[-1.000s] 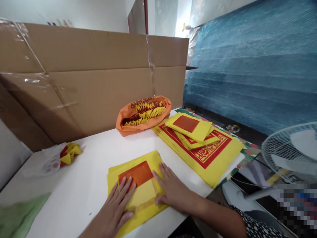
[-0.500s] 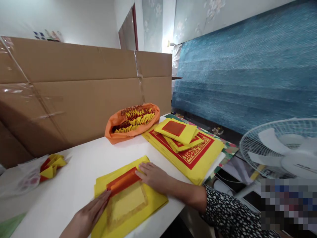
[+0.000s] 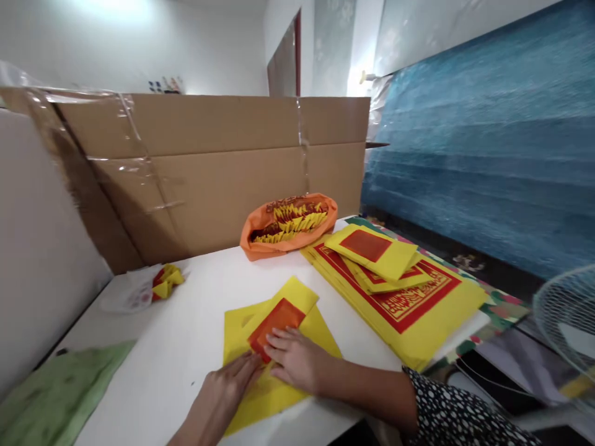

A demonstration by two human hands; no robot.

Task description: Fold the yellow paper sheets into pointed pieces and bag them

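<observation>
**Both hands on a folded yellow piece (image 3: 300, 296) with red panel**

Left hand (image 3: 235, 379): fingers narrow, close together at the panel's lower left edge; can't tell if they pinch or only press. Right hand (image 3: 297, 362): fingers slightly spread, laid over the panel's lower right part, not closed on anything; probably pressing so the layers lie flat. Two hands side by side likely stop it slipping.

Folded piece lies at an angle over a wider yellow sheet (image 3: 235, 322), near the front edge of the white table (image 3: 139, 384). Bigger printed yellow stack (image 3: 413, 347) to the right, smaller folded pieces (image 3: 400, 251) on top, probably grouped to stay within reach. Orange bag (image 3: 260, 248) behind, mouth open, packed with yellow-and-red folds (image 3: 302, 224), seemingly in rows to save room. Yellow-and-red bundle (image 3: 170, 280) beside clear plastic at far left; green cloth (image 3: 69, 390) nearer.
</observation>
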